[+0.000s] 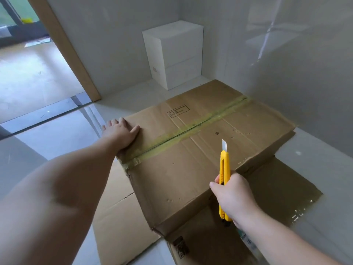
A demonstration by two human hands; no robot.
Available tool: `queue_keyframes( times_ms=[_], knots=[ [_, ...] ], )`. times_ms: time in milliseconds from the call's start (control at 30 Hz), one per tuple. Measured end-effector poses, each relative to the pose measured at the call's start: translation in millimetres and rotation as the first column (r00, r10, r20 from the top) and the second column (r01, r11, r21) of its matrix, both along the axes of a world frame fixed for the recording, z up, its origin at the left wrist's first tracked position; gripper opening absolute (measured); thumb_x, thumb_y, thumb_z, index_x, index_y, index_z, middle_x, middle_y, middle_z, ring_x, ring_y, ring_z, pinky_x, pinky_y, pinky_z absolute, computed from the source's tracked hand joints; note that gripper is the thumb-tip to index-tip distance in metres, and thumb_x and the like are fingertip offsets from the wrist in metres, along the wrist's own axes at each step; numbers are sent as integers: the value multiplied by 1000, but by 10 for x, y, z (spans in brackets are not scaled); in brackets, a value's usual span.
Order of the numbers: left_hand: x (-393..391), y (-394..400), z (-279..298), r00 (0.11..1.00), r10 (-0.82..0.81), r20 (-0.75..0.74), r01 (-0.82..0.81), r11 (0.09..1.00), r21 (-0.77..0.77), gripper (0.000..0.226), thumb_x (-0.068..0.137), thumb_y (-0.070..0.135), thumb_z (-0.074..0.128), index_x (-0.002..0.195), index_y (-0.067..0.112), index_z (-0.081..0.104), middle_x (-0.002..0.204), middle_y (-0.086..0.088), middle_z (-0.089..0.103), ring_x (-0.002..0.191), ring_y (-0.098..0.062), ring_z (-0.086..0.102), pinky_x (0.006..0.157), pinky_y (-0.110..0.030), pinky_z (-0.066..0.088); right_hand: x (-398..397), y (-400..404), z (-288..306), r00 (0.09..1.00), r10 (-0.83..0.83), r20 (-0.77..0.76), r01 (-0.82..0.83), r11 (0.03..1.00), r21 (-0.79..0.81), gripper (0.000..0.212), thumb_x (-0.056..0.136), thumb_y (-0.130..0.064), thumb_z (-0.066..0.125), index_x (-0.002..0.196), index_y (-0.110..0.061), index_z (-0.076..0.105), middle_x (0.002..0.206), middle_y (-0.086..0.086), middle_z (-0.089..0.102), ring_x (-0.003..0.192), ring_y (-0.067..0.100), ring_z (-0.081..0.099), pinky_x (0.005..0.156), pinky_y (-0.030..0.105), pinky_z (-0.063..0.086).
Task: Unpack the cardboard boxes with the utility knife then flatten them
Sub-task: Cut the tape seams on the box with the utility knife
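Taped box (200,150) lies on flattened cardboard (114,217) on pale floor (57,134), white box (175,54) beyond in corner. Left hand (120,133) presses box edge, fingers spread. Right hand (234,197) grips knife (223,161), blade over box.

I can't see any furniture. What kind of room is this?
Probably a bare indoor room, maybe a storeroom: pale tiled floor, plain grey walls, a doorway, and cardboard boxes being opened.

Setting: bare, unfurnished interior room | Evidence: glossy pale tiled floor (57,134); plain grey walls (118,44); wood-trimmed doorway (63,44); white box (175,54) in corner
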State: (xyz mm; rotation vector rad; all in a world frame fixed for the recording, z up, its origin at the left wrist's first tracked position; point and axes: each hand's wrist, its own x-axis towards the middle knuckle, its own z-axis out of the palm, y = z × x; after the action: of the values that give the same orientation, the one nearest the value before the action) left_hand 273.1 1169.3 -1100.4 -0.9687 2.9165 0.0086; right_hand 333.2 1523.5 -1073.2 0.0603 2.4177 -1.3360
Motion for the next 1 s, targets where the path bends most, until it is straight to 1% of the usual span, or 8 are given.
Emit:
queue_keyframes(
  times_ms=[200, 300, 433, 567, 700, 867, 933, 1000],
  knots=[
    [39, -7, -1, 999, -11, -42, 13, 999, 44, 79, 85, 73, 28, 139, 15, 33, 142, -16, 39, 133, -34, 32, 110, -47, 24, 10, -112, -31, 999, -44, -3, 44, 999, -6, 12, 93, -18, 60, 84, -10, 56, 79, 11, 58, 63, 17, 57, 50, 22, 44],
    [158, 111, 34, 1000, 24, -9, -24, 999, 38, 81, 84, 74, 27, 137, 13, 36, 138, -18, 43, 129, -36, 37, 107, -47, 29, -124, -169, -95, 999, -43, -13, 43, 999, 29, 11, 89, -11, 59, 80, -16, 55, 91, 15, 57, 72, 25, 59, 54, 27, 43],
    [544, 382, 144, 989, 107, 101, -98, 991, -90, 86, 80, 80, 19, 126, 11, 45, 118, -16, 55, 111, -34, 51, 90, -42, 40, -724, -49, -84, 989, -83, -119, 95, 990, 104, 7, 84, -7, 58, 78, -10, 58, 84, 16, 59, 85, 37, 58, 64, 32, 44],
    [840, 797, 253, 982, -18, 190, 38, 994, -104, 87, 82, 79, 22, 143, 16, 24, 119, -9, 60, 106, -28, 59, 68, -34, 39, -1130, 273, -28, 981, -54, -189, 97, 970, 225, 6, 88, -8, 55, 84, -5, 58, 84, 17, 58, 81, 37, 55, 65, 32, 40],
    [858, 1199, 294, 957, -86, 277, 130, 981, -143, 94, 80, 81, 17, 151, 19, 9, 120, -10, 61, 102, -27, 61, 64, -32, 39, -1165, 599, 35, 979, 116, -167, -24, 882, 470, 11, 94, -15, 50, 89, -6, 53, 78, 9, 49, 76, 32, 49, 66, 30, 38],
    [765, 1614, 279, 949, -183, 255, 231, 957, -173, 85, 76, 85, 19, 124, 16, 35, 90, -5, 64, 82, -26, 62, 56, -31, 40, -1102, 1147, 29, 982, 121, -142, -46, 894, 445, 8, 89, -7, 51, 84, -9, 57, 77, 9, 54, 67, 22, 48, 58, 28, 37],
    [738, 1787, 271, 937, -221, 271, 268, 951, -151, 83, 74, 86, 19, 116, 17, 37, 80, -2, 59, 73, -24, 58, 52, -31, 39, -1078, 1328, 16, 986, 42, -160, 31, 905, 425, 8, 89, -7, 52, 87, -10, 59, 81, 10, 56, 67, 24, 50, 53, 27, 35],
    [742, 1945, 272, 922, -260, 286, 307, 943, -132, 80, 74, 86, 20, 109, 17, 38, 75, 0, 55, 68, -22, 53, 50, -30, 36, -1081, 1504, 5, 974, -54, -219, 141, 904, 404, 7, 90, -10, 53, 90, -9, 60, 82, 10, 58, 72, 30, 52, 59, 29, 37]
  ],
)
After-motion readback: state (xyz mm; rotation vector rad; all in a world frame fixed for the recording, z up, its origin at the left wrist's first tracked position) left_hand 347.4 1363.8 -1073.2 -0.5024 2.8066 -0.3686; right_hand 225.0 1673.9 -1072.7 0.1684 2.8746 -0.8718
